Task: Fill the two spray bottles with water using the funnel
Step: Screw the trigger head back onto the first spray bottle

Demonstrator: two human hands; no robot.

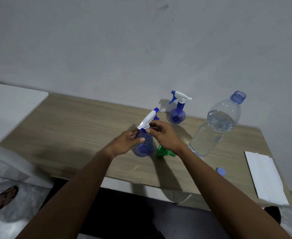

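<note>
Gripped the near spray bottle (142, 145) with the left hand (124, 144), fingers curled round its blue body, upright on the worktop (72, 128) to the left of the water bottle (216, 125). Pinched the collar under its white trigger head (148, 119) with the right hand (166, 137). Had the green funnel (162, 150) on the worktop between that spray bottle and the water bottle (partly hidden behind the right wrist). Had the second spray bottle (177, 111), head fitted, standing behind and left of the water bottle. Had the water bottle uncapped and part full, a blue cap (220, 171) lying in front of it, white paper (266, 176) to its right.
</note>
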